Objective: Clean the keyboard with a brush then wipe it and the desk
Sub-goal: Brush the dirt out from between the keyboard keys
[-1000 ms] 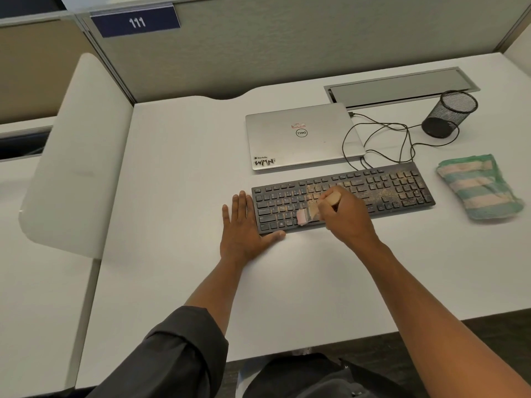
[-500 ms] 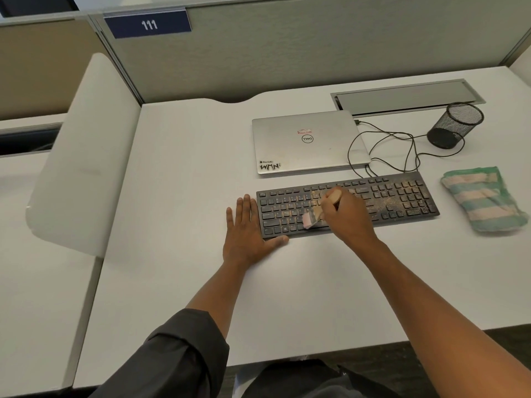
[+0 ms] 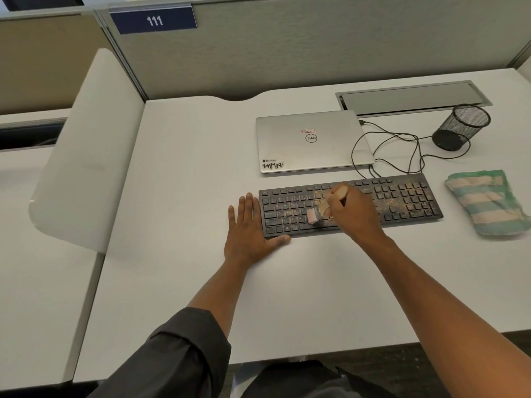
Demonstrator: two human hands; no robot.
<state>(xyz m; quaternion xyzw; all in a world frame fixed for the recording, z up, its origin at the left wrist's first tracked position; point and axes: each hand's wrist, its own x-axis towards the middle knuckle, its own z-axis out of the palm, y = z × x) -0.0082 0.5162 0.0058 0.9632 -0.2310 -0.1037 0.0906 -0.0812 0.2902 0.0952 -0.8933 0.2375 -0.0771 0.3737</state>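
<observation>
A black keyboard [image 3: 402,201] lies on the white desk [image 3: 186,173], with tan dust spread over its middle and right keys. My right hand [image 3: 356,215] is closed around a small brush [image 3: 319,209] with a wooden handle and pale bristles. The bristles touch the keys left of centre. My left hand [image 3: 248,229] lies flat on the desk against the keyboard's left end, fingers apart, thumb at the front corner. A folded green and beige striped cloth [image 3: 488,203] rests to the right of the keyboard.
A shut silver laptop [image 3: 311,142] sits just behind the keyboard, with black cables [image 3: 402,152] looping to its right. A black mesh pen cup [image 3: 461,127] stands at the back right near a grey cable hatch [image 3: 413,96]. A white divider panel [image 3: 86,150] borders the desk's left side.
The brush bristles have shifted a little over the left-centre keys. My left hand stays flat at the keyboard's end. The view has tilted up slightly, so everything sits lower in frame.
</observation>
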